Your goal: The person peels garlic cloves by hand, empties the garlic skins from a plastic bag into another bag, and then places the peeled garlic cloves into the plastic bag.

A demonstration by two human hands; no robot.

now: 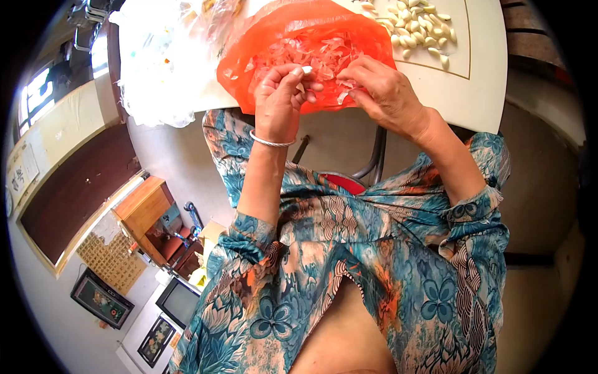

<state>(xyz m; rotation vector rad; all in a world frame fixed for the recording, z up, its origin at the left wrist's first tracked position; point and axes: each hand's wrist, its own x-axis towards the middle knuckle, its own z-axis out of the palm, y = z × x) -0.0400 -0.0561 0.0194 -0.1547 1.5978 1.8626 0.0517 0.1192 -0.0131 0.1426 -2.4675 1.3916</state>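
My left hand (278, 96), with a bracelet (272, 143) at its wrist, is closed on a pale garlic clove (306, 70) between thumb and fingers. Another pale bit shows lower between those fingers; I cannot tell if it is clove or skin. A little to the right, my right hand (391, 93) has thumb and fingers bent together around a flake of garlic skin (343, 97). Both hands are over an open red plastic bag (240, 93) with many loose garlic skins (321, 55) in it. A pile of peeled garlic cloves (422, 26) lies to the right of the bag.
The white table (483, 75) ends just below the bag, close to my lap. Clear plastic bags (156, 68) are heaped on its left side. Under the table are metal legs (375, 156). A wooden cabinet (146, 209) stands at the far left.
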